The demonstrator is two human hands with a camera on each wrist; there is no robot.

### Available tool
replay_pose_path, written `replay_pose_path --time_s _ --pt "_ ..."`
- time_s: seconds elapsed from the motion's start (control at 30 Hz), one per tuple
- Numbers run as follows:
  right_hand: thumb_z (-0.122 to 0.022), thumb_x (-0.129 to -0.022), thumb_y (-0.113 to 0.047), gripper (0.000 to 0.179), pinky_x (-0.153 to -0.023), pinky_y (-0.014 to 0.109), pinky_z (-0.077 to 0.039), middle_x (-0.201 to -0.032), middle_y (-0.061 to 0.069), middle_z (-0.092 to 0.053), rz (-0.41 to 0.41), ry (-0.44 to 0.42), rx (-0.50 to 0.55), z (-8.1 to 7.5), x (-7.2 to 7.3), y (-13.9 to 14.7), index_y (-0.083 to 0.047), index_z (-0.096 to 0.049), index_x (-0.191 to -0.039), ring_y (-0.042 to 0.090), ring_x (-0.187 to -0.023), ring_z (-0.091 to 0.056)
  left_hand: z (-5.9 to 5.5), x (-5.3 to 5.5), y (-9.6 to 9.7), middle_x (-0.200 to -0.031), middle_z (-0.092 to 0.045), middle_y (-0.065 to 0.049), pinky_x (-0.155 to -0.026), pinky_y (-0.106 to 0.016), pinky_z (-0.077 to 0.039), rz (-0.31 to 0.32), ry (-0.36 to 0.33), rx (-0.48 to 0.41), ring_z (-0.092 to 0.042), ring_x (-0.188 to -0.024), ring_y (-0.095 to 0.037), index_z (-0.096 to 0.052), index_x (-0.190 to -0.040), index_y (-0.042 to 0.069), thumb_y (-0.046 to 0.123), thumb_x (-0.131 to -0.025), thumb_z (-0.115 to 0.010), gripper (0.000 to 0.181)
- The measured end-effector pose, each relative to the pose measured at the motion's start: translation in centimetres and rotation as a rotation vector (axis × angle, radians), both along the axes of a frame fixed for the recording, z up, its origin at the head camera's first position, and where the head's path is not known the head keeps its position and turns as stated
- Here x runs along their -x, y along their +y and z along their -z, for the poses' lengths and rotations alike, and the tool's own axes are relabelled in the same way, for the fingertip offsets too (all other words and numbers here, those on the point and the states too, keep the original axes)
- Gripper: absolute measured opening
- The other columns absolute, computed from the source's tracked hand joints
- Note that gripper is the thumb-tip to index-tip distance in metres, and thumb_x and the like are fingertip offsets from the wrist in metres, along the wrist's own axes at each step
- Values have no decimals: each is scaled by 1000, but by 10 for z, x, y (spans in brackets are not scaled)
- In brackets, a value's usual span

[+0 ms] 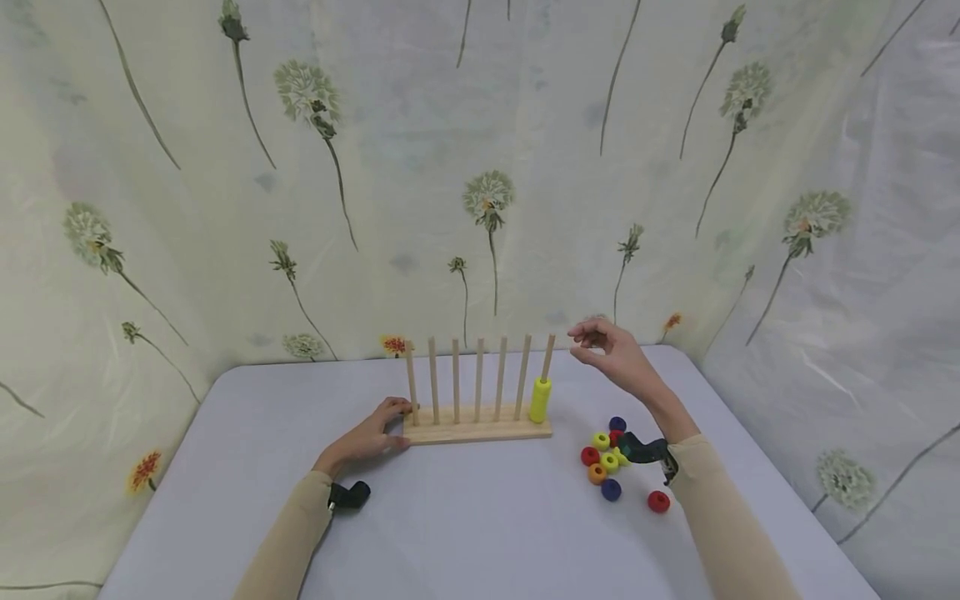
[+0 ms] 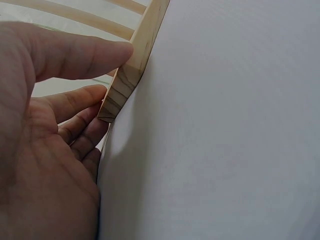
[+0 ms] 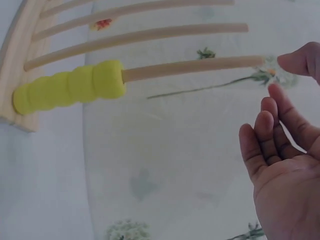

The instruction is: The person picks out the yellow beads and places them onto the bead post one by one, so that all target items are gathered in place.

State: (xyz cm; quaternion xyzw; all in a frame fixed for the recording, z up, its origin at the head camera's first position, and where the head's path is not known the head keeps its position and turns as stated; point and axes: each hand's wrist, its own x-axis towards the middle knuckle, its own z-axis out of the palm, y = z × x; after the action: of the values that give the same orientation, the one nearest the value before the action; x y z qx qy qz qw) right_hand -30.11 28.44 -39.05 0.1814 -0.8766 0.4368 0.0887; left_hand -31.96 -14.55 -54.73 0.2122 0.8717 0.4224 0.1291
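The pale, grained wooden rack (image 1: 477, 433), a flat rectangular base with seven slim round pegs, is pinched at one end by the left hand (image 1: 375, 433), thumb in front and fingers behind, while at its other end a stack of glossy-looking yellow rounded beads (image 1: 540, 401) rings the lower peg. Just beside that peg's bare top, the right hand (image 1: 611, 350) grasps nothing, thumb and fingers parted. Below it lie loose round holed beads (image 1: 604, 465) in red, yellow, orange and dark blue, on a smooth whitish tabletop (image 1: 450, 517) before a creased dandelion-printed curtain (image 1: 405, 125).
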Motion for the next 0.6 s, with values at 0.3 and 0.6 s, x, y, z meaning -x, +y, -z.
replay_pose_path --time_s 0.3,0.6 --pt "-68 -90 -28 33 -81 11 -46 -113 7 -62 62 -71 -57 37 -19 37 -8 -58 -114 16 -98 -55 -1 -1 1 -151 -32 -13 -113 -61 -21 -17 -22 1 -25 -144 -36 -47 -141 11 17 -84 -70 62" --pt "-68 -90 -28 34 -80 11 -48 -113 13 -62 122 -127 -70 82 -49 76 -5 -58 -114 10 -95 -56 -1 -2 0 -150 -32 -14 -113 -61 -21 -7 -6 11 -25 -143 -37 -46 -142 9 18 -85 -70 63"
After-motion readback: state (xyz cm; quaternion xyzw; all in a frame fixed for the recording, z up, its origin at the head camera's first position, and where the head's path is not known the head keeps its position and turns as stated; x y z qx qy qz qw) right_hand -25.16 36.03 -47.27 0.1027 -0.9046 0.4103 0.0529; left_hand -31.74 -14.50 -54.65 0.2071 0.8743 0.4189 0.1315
